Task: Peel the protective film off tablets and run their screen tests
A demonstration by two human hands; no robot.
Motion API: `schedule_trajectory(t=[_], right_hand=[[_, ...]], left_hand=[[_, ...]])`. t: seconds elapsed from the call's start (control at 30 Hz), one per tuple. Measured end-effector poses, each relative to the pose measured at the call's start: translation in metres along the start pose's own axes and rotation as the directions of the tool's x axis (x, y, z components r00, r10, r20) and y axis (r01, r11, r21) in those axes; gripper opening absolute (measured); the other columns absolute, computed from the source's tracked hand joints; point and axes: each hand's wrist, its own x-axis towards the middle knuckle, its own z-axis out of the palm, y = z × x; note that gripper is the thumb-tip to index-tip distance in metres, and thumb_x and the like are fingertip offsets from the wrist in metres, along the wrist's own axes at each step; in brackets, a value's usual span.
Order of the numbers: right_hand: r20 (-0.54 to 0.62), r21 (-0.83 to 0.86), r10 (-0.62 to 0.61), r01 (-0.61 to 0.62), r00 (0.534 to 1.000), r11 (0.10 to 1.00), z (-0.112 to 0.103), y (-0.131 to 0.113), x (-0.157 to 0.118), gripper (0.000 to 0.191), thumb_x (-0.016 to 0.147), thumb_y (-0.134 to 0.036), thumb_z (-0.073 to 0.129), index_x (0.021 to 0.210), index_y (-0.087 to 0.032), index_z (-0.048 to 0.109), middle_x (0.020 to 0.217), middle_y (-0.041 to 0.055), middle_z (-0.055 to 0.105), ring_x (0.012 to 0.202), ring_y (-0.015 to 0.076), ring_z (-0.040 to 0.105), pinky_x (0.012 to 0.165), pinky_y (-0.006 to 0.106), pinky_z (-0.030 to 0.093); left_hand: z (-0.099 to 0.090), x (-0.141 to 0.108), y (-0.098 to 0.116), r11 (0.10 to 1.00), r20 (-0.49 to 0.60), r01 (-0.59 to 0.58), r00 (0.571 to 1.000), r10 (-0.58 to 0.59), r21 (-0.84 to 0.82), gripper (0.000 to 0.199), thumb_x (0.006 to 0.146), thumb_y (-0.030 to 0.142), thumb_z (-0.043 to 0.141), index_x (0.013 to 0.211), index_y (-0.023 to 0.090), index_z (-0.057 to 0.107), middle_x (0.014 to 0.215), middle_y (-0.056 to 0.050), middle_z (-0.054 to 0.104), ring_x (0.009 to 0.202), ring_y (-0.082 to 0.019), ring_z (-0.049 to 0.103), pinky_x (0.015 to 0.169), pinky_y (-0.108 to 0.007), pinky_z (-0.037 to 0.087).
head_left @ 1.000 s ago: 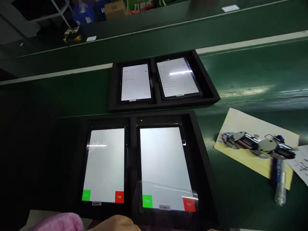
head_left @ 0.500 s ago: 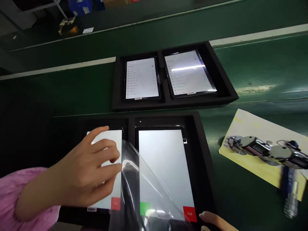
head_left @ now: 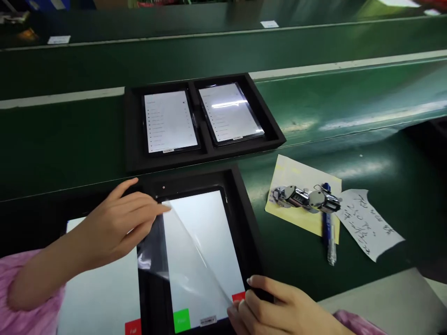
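Observation:
My left hand (head_left: 127, 223) pinches one end of a clear plastic film (head_left: 197, 274) near the top left corner of the right-hand tablet (head_left: 209, 223). My right hand (head_left: 279, 307) grips the film at the tablet's lower right corner, by the red button. Between the hands the film's edge runs slantwise over the lit white screen, and part of it hangs over the tray divider. A green button (head_left: 182, 320) shows at the screen's lower left. Under my left forearm lies another tablet (head_left: 101, 298), partly hidden, with a red "Fail" button.
Behind, a black two-pocket tray (head_left: 164, 160) holds a tablet (head_left: 171, 121) and a second tablet (head_left: 230, 111) showing lists. To the right are metal tally counters (head_left: 307, 197) on yellowish paper (head_left: 289, 170), a blue pen (head_left: 326, 228) and a handwritten note (head_left: 370, 223).
The view has swung right. My left hand has brought the film to the tablet's top left corner. My right hand has come further into view and now grips the film's lower edge.

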Motion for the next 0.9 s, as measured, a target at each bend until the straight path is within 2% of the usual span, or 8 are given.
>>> schedule_trajectory(t=[0.13,0.23,0.33,0.4,0.5,0.57,0.77,0.9], right_hand=[[-0.033,0.126,0.022,-0.017,0.999,0.992,0.01,0.034,0.028,0.041,0.112,-0.013,0.042,0.088,-0.017,0.075,0.076,-0.0018,0.065,0.071,0.0133,0.051,0.082,0.038,0.047],[-0.131,0.151,0.169,-0.149,0.977,0.977,0.024,0.079,0.06,0.022,0.106,-0.023,0.063,0.087,-0.022,0.074,0.08,0.0012,0.066,0.077,0.0173,0.054,0.075,0.038,0.042],[-0.258,0.217,0.409,-0.36,0.875,0.907,0.039,0.119,0.083,0.011,0.099,-0.024,0.07,0.088,-0.022,0.07,0.091,0.0033,0.071,0.086,0.0193,0.061,0.078,0.036,0.044],[-0.309,0.25,0.527,-0.467,0.791,0.848,0.046,0.133,0.092,0.01,0.099,-0.023,0.067,0.089,-0.022,0.064,0.09,0.0023,0.07,0.086,0.019,0.064,0.079,0.034,0.046],[-0.348,0.257,0.596,-0.537,0.724,0.803,0.049,0.139,0.096,0.008,0.101,-0.024,0.06,0.093,-0.023,0.057,0.086,0.0007,0.068,0.077,0.0174,0.063,0.072,0.032,0.045],[-0.35,0.253,0.62,-0.567,0.702,0.784,0.049,0.138,0.095,0.008,0.101,-0.026,0.057,0.095,-0.024,0.054,0.083,0.0001,0.067,0.072,0.0171,0.062,0.07,0.032,0.045],[-0.303,0.188,0.645,-0.619,0.702,0.762,0.051,0.139,0.093,0.005,0.101,-0.03,0.054,0.097,-0.027,0.054,0.084,0.0049,0.07,0.088,0.027,0.066,0.082,0.041,0.05],[-0.301,0.062,0.649,-0.664,0.699,0.745,0.056,0.145,0.09,0.005,0.1,-0.031,0.054,0.101,-0.027,0.057,0.08,0.0071,0.069,0.095,0.0334,0.063,0.088,0.049,0.047]], left_hand=[[0.016,0.011,-0.001,0.995,0.033,-0.002,0.999,-0.001,0.103,0.048,0.104,0.008,0.036,0.147,0.014,0.057,0.136,-0.009,0.075,0.127,-0.024,0.07,0.129,-0.051,0.037],[0.005,0.01,0.0,0.997,-0.027,0.073,0.997,-0.072,0.037,0.044,0.105,0.011,0.039,0.143,0.015,0.059,0.136,-0.009,0.075,0.126,-0.023,0.071,0.129,-0.049,0.04],[-0.019,-0.013,0.001,0.965,-0.159,0.262,0.952,-0.261,-0.014,0.035,0.106,0.02,0.043,0.132,0.024,0.066,0.13,-0.004,0.076,0.123,-0.023,0.072,0.127,-0.049,0.043],[-0.031,-0.041,-0.001,0.903,-0.154,0.429,0.892,-0.425,-0.008,0.029,0.106,0.028,0.045,0.122,0.027,0.07,0.122,-0.003,0.077,0.117,-0.026,0.073,0.119,-0.05,0.05],[-0.032,-0.087,-0.01,0.75,-0.038,0.654,0.756,-0.654,0.099,0.04,0.105,0.042,0.04,0.126,0.025,0.07,0.127,-0.009,0.075,0.121,-0.035,0.07,0.112,-0.06,0.052],[-0.023,-0.108,-0.015,0.676,-0.022,0.717,0.689,-0.725,0.169,0.05,0.105,0.045,0.036,0.136,0.021,0.067,0.138,-0.015,0.071,0.128,-0.04,0.065,0.113,-0.066,0.047],[0.004,-0.103,-0.016,0.649,-0.167,0.743,0.669,-0.724,0.162,0.053,0.107,0.044,0.033,0.135,0.017,0.07,0.134,-0.018,0.069,0.124,-0.038,0.064,0.116,-0.068,0.041],[0.004,-0.096,-0.003,0.674,-0.157,0.727,0.686,-0.71,0.132,0.049,0.108,0.043,0.037,0.142,0.02,0.064,0.144,-0.017,0.064,0.135,-0.037,0.06,0.124,-0.073,0.029]])
